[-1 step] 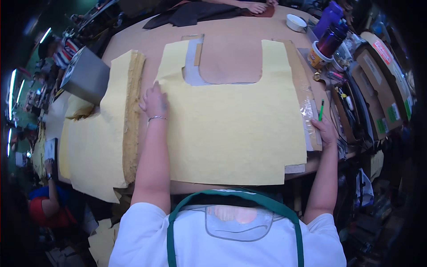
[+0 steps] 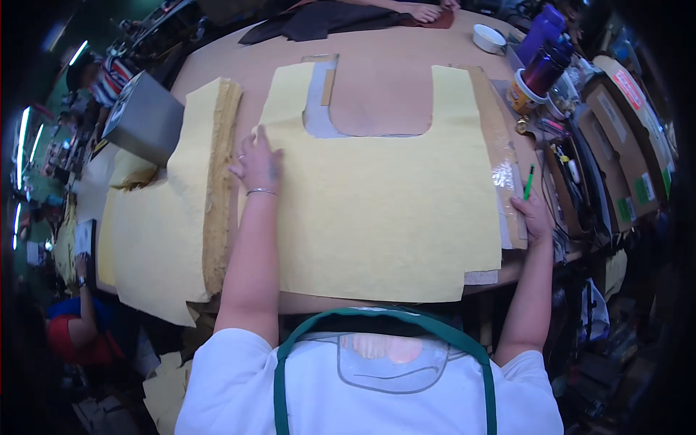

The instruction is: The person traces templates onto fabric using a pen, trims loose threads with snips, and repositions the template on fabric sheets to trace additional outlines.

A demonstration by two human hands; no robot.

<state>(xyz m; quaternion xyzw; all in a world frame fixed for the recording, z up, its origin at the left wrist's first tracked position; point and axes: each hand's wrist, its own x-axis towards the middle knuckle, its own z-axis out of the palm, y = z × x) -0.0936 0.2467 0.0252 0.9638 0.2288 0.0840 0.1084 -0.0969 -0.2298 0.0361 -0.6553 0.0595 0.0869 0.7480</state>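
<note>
A large yellow sheet (image 2: 377,210) with a U-shaped cutout lies over cardboard pieces (image 2: 493,109) and a grey sheet (image 2: 322,94). Along its left edge rests my left hand (image 2: 257,163), fingers spread and bent, nothing held. My right hand (image 2: 535,214) holds a green pen (image 2: 529,181) upright at the right edge of the layered sheets; whether it also grips them is unclear. Left of my left hand is a thick stack of yellow sheets (image 2: 163,246).
A grey metal block (image 2: 143,116) stands on the left stack. At right are bottles (image 2: 544,65), a tub (image 2: 525,94), a white bowl (image 2: 488,38) and cardboard boxes (image 2: 609,138). A co-worker's hands (image 2: 424,13) and dark material (image 2: 304,25) are at the far edge; another worker (image 2: 80,330) is lower left.
The scene has shifted very slightly in view. My left hand's fingers look a little higher and more spread on the sheet. My right hand still holds the pen.
</note>
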